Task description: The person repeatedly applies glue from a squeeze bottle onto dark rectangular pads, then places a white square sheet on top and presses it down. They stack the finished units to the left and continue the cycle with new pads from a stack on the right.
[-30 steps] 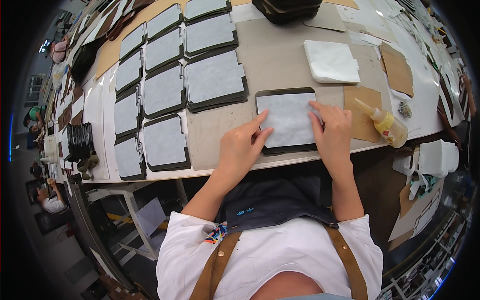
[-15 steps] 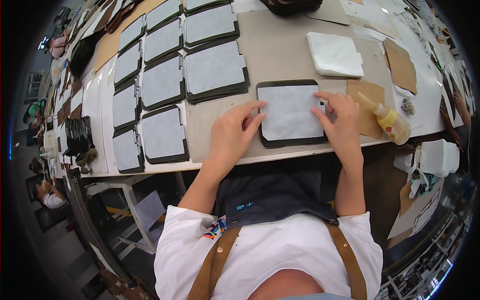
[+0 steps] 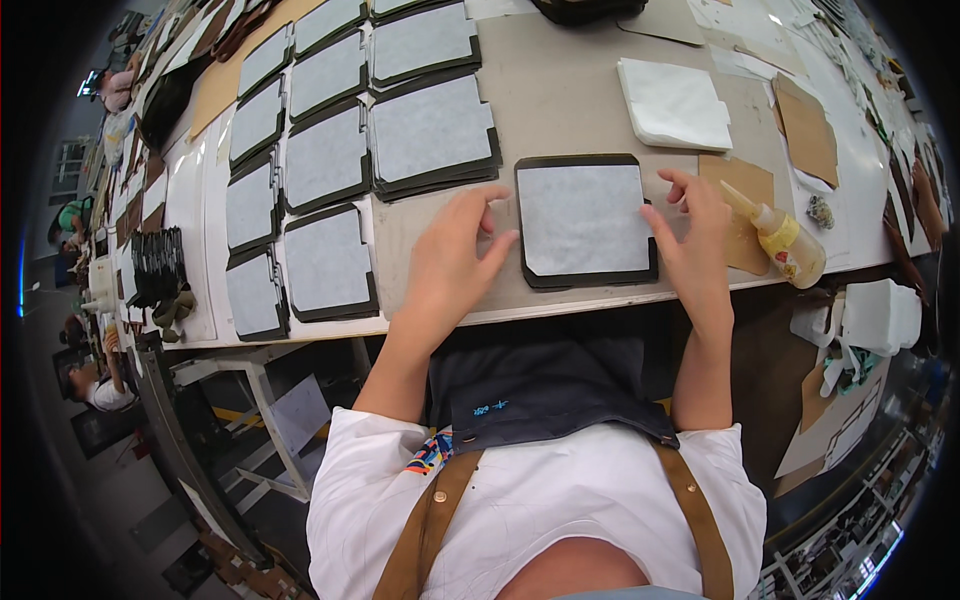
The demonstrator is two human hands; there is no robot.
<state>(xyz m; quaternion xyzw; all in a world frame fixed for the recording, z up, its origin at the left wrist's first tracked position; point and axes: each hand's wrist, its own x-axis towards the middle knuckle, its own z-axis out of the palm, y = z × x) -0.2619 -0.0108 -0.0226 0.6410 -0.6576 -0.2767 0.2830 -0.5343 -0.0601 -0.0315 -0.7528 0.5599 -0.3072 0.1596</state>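
Black square panel topped with pale grey sheet | flat near grey worktop's front edge, likely for easy reach | left hand and right hand spread beside it, pinching nothing; can't tell if right one touches

The single head view comes from the left one of two fisheye cameras worn side by side on the person's head, looking steeply down and forward. It sits close above the wearer's chest: the white shirt fills the lower middle, and the forearms reach upward from it. The counter spreads across the upper part, its front edge bowed by the lens. Coverage is very wide; near the left rim, another person appears small and tipped sideways.
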